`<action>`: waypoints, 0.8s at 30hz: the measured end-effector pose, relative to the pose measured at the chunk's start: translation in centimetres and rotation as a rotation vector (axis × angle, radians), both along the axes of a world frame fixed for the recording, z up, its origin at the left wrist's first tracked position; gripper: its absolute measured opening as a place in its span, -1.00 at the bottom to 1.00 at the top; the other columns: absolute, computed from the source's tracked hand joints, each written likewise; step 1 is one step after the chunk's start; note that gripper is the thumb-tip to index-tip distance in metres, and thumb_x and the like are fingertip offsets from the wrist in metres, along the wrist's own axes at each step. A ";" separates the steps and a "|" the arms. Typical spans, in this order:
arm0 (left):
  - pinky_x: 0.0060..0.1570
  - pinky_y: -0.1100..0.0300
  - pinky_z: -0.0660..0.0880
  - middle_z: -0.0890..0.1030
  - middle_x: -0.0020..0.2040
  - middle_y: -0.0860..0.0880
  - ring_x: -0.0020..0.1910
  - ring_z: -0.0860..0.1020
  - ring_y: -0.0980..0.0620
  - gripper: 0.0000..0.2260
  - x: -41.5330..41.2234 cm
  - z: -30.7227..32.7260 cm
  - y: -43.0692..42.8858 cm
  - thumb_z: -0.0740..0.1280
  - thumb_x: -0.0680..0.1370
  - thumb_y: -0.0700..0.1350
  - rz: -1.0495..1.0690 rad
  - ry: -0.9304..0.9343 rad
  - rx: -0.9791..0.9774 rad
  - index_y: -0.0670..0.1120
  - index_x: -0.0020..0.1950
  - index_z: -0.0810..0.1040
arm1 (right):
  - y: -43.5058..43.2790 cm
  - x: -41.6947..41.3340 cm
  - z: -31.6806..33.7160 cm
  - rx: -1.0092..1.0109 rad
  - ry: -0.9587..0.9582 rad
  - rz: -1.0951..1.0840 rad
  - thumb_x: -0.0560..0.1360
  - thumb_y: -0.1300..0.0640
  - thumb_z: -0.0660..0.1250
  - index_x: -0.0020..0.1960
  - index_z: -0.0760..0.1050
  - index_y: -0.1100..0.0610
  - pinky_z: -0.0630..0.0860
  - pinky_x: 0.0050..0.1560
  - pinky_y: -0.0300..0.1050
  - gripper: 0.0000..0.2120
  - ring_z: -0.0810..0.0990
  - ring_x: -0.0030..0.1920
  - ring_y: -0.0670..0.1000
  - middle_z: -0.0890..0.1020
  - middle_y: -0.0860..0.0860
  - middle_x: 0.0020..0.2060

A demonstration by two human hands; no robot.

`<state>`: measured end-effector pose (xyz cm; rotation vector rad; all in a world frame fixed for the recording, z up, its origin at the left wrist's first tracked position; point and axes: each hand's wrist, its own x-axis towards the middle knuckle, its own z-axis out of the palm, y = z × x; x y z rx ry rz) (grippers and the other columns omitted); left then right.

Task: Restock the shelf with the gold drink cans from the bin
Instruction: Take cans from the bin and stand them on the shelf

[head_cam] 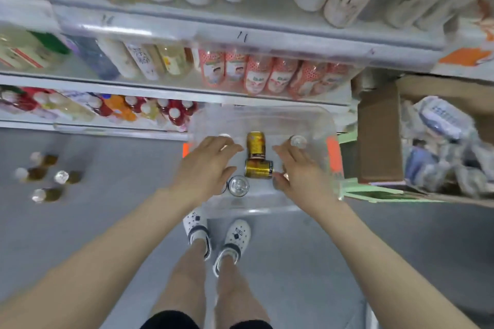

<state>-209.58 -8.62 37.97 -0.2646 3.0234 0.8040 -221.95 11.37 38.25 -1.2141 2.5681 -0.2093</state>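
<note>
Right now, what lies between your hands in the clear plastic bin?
Head view: two on their sides, the far gold drink can lengthwise and the near gold drink can crosswise, between left hand and right hand.

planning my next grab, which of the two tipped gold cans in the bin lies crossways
The nearer tipped can, lying left to right by the right hand; the farther tipped can points away toward the shelf.
</note>
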 end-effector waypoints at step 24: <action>0.06 0.03 0.47 0.22 0.42 -0.18 0.16 0.44 -0.21 -0.29 -7.7 -18.2 -1.3 0.43 0.45 -0.17 0.136 -0.489 -0.177 -0.10 0.49 0.11 | -7.6 -5.3 -20.8 -0.059 -0.513 -0.733 0.39 -0.08 0.46 0.37 0.20 0.08 0.41 0.02 -0.10 -0.30 0.57 0.09 0.14 0.57 0.07 0.10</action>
